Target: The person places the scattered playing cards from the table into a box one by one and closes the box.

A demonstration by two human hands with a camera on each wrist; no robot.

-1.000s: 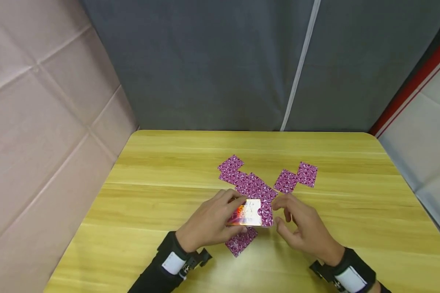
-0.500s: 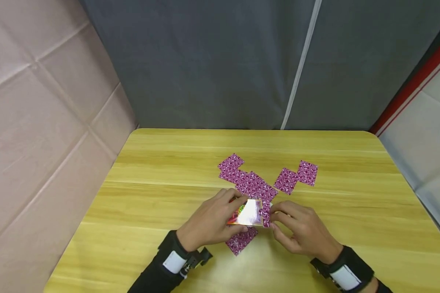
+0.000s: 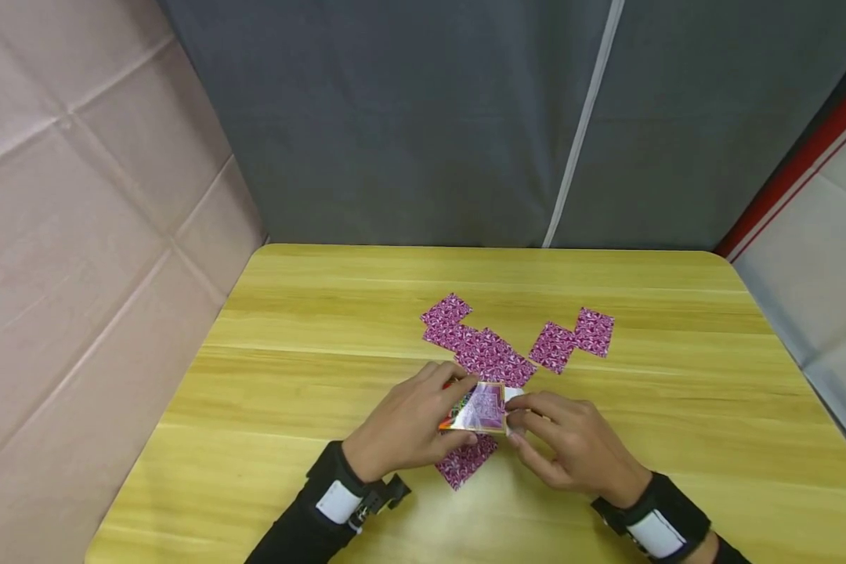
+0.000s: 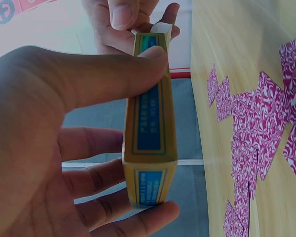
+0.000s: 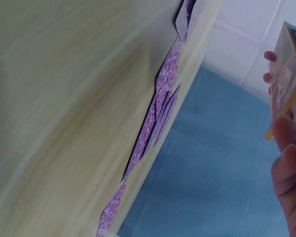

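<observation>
My left hand (image 3: 409, 423) grips a small, glossy, gold-edged card box (image 3: 485, 409) by its two long sides, thumb on one, fingers on the other. The left wrist view shows blue panels with print on the box. A white flap (image 3: 513, 394) sticks out at the box's right end. My right hand (image 3: 578, 439) touches that end with its fingertips, fingers loosely bent; the thumb stands near the end's lower corner. The purple-patterned cards formerly at this end are out of sight. One loose card (image 3: 465, 462) lies below the box, partly covered by it.
Several purple-and-white cards (image 3: 492, 356) lie overlapping on the wooden table (image 3: 289, 352) beyond the box. Two more cards (image 3: 553, 347) lie to their right, corners close together. A grey curtain (image 3: 409, 125) hangs behind the table.
My right hand has moved left to the box, and the patterned cards showing at its right end have slid inside. The white flap has come into view. My left hand keeps its hold.
</observation>
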